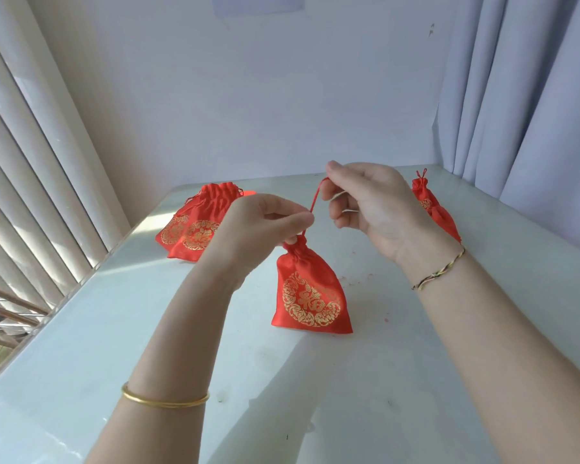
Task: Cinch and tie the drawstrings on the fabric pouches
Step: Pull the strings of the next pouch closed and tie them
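white tabletop (416, 329) under the red gold-printed pouch (310, 289) held mid-table, neck gathered, left hand (258, 226) pinching the drawstring (317, 195) just above it, right hand (372, 202) pinching its upper end: i'd keep it taut and seat the knot at the neck

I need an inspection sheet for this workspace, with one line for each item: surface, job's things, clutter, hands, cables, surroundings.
Surface: pale glossy table, sunlight patches on its left side.
Job's things: red pouch with gold print, neck gathered, held by its drawstring; pile of red pouches at far left; one cinched pouch at far right, partly behind the right wrist.
Clutter: small red specks on the table beside the held pouch.
Hands: left hand pinches the drawstring just above the pouch neck; right hand pinches its upper end.
Cables: nothing seen.
Surroundings: vertical blinds at left, grey curtain at right, plain wall behind.
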### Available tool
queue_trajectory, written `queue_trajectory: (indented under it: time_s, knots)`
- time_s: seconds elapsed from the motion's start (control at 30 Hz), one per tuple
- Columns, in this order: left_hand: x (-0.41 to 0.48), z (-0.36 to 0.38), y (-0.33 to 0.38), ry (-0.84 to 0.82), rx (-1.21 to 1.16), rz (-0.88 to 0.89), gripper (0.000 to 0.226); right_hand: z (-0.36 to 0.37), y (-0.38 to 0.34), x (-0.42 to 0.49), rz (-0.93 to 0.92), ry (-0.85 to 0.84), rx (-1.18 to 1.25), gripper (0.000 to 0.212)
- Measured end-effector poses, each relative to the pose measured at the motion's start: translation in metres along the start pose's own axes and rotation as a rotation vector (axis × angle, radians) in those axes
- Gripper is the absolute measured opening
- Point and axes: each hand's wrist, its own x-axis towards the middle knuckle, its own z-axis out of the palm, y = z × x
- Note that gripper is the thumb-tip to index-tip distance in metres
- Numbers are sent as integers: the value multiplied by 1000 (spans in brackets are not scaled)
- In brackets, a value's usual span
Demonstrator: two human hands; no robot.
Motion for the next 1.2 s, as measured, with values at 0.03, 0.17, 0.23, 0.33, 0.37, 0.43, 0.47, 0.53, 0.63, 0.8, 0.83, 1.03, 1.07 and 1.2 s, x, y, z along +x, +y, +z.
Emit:
queue_trajectory:
  time_s: [0.03, 0.17, 0.23, 0.33, 0.37, 0.43, 0.47, 0.53, 0.63, 0.8, 0.83, 1.03, 1.07, 1.2]
  knots:
    - [-1, 0, 1, 3, 30, 19, 3, 2, -1, -1, -12, -17, 9, 27]
    - [-2, 0, 4, 19, 42, 44, 9, 4, 0, -3, 29, -78, 50, 29]
    - [-1, -1, 1, 18, -33, 5, 12, 3, 2, -3, 131, -135, 54, 39]
    - [1, -2, -3, 11, -110, -34, 14, 6, 7, -3, 229, -192, 62, 27]
    - [1, -2, -4, 12, -119, -41, 14, 8, 9, -3, 220, -187, 48, 18]
    - [2, -3, -4, 36, -124, -59, 14, 11, 13, -3, 148, -162, -22, 11]
    - [3, -3, -4, 56, -123, -67, 14, 11, 15, -3, 91, -153, -81, 12]
    - [3, -3, -5, 100, -116, -66, 13, 13, 19, -3, -38, -152, -230, 14]
    - [4, -3, -6, 148, -92, -53, 13, 18, 23, -4, -170, -150, -319, 21]
    - [5, -3, -7, 186, -57, -53, 16, 22, 30, -3, -287, -84, -377, 15]
    - [5, -2, -7, 189, -54, -53, 17, 23, 29, -4, -306, -74, -404, 13]
    - [4, -2, -8, 213, -70, -62, 16, 28, 29, -7, -552, 1, -818, 2]
    - [4, -2, -8, 216, -82, -63, 18, 29, 30, -7, -586, 3, -871, 1]
    - [5, -5, -5, 252, -65, -36, 10, 30, 32, -7, -556, 0, -908, 8]
